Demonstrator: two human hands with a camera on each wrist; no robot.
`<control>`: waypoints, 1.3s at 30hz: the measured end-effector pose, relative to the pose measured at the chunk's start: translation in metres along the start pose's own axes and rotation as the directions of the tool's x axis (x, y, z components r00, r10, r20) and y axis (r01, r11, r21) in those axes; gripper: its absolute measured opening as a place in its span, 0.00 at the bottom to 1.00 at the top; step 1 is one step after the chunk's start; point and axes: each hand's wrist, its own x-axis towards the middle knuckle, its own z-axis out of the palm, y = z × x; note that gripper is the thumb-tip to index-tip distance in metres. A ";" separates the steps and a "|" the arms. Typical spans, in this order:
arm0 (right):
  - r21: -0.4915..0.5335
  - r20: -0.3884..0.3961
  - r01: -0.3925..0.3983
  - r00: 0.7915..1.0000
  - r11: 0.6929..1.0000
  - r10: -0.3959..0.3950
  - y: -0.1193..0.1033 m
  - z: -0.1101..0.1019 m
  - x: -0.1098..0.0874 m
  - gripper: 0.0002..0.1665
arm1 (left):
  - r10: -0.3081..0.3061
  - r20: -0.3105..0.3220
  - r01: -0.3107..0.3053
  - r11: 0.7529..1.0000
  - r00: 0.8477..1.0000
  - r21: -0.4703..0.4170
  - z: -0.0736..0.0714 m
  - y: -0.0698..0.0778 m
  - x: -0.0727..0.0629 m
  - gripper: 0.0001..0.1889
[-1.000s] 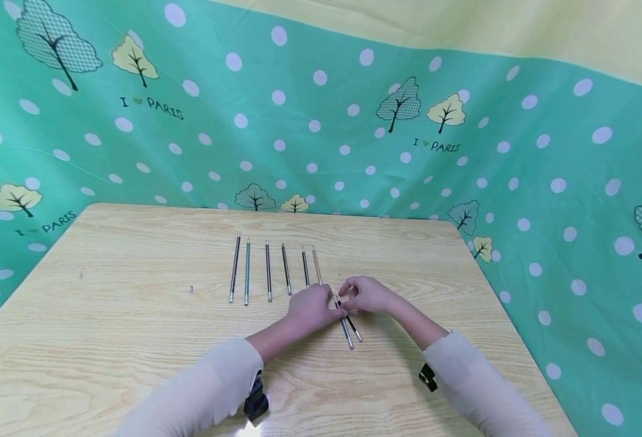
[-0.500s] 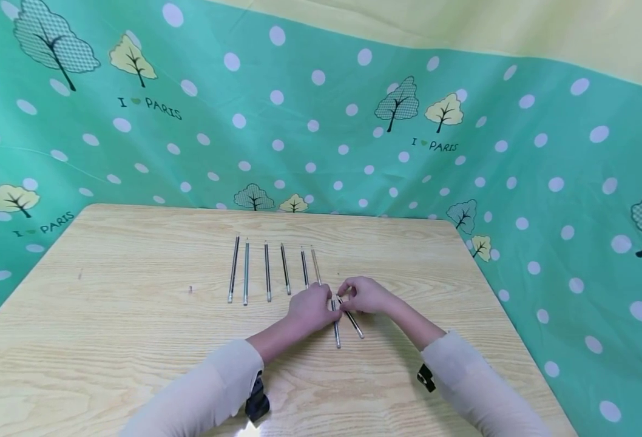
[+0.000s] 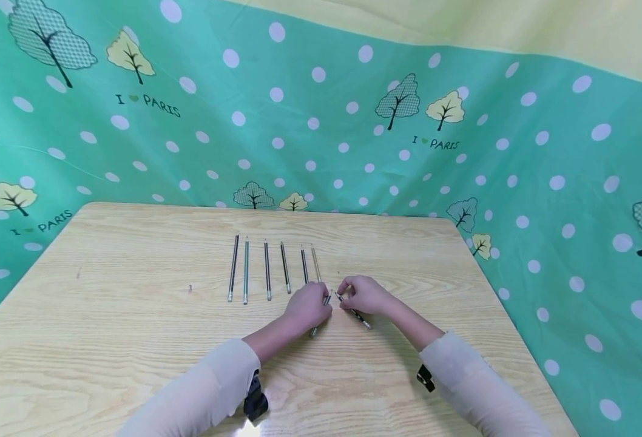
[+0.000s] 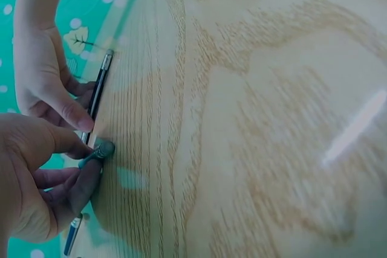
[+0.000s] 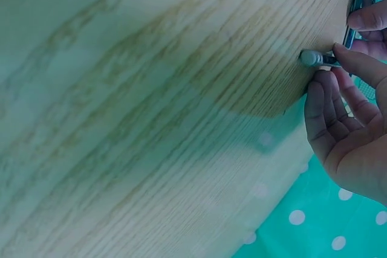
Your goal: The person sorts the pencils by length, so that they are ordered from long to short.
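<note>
My left hand (image 3: 306, 306) pinches a dark pencil (image 3: 314, 332), whose eraser end slants toward me and to the left. In the left wrist view that pencil's rounded end (image 4: 106, 148) sticks out between thumb and fingers. Close by on the right, my right hand (image 3: 369, 295) pinches another dark pencil (image 3: 362, 320), its silvery eraser end angled right and toward me. The right wrist view shows this eraser end (image 5: 311, 58) beyond the thumb and fingertips. The two pencils' far ends lie close together between the hands, and the fingers cover part of each.
Beyond my left hand several pencils lie side by side on the wooden table (image 3: 135, 340), including a teal one (image 3: 246, 273) and a tan one (image 3: 315, 262). A small dark bit (image 3: 190, 288) lies left of them. A green dotted cloth (image 3: 321, 145) hangs behind.
The two held pencils lay nearly side by side and now spread apart. The left one's eraser end has swung left, the right one's slightly right. My left hand has shifted a little left.
</note>
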 end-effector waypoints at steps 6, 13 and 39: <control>0.010 0.003 -0.018 1.000 1.000 0.018 -0.003 -0.001 0.000 0.12 | -0.011 0.007 0.012 0.999 1.000 -0.036 -0.002 -0.002 0.000 0.16; 0.010 -0.003 -0.010 1.000 1.000 0.010 -0.002 0.000 0.000 0.12 | -0.020 0.018 0.023 0.992 1.000 -0.127 -0.001 -0.005 0.002 0.16; 0.206 -0.036 -0.036 0.998 0.978 0.044 -0.008 -0.011 0.002 0.14 | -0.049 0.033 0.058 0.905 0.998 -0.422 -0.014 -0.017 -0.001 0.16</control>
